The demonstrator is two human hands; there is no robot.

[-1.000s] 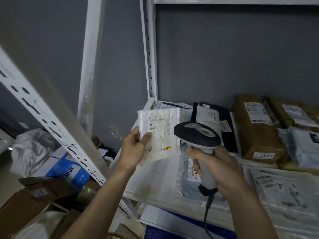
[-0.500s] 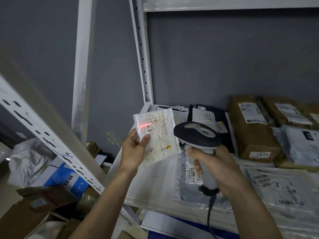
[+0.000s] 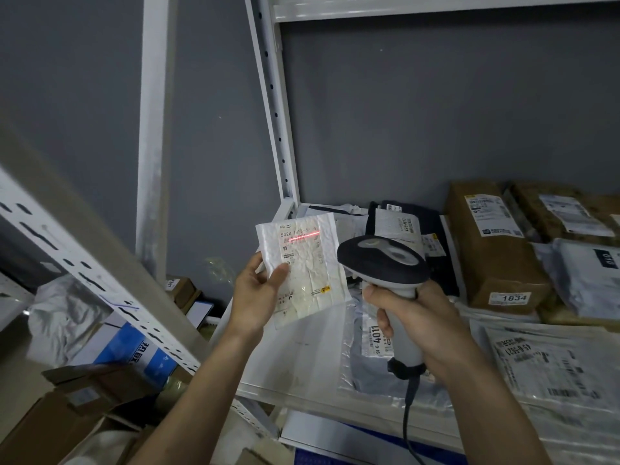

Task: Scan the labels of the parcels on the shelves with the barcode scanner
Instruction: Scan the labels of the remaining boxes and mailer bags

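Observation:
My left hand (image 3: 256, 292) holds a small white padded parcel (image 3: 308, 263) upright by its left edge, thumb on its wrinkled label. A red laser line lies across the barcode near the label's top. My right hand (image 3: 412, 317) grips the handle of the grey and black barcode scanner (image 3: 382, 260), whose head points at the parcel from the right. The scanner's black cable hangs down from the handle. Both hands are above the left end of the white shelf (image 3: 302, 364).
On the shelf lie a clear bag numbered 4011 (image 3: 375, 340), a brown parcel numbered 1834 (image 3: 493, 250), a black parcel (image 3: 406, 226), grey bags and a white bag (image 3: 550, 360). A shelf upright (image 3: 275, 105) rises behind. Boxes and bags crowd the floor at left.
The red laser line came on and has moved from the label's left edge to the barcode at its upper right. The parcel is tilted a little more clockwise. The view drifted left.

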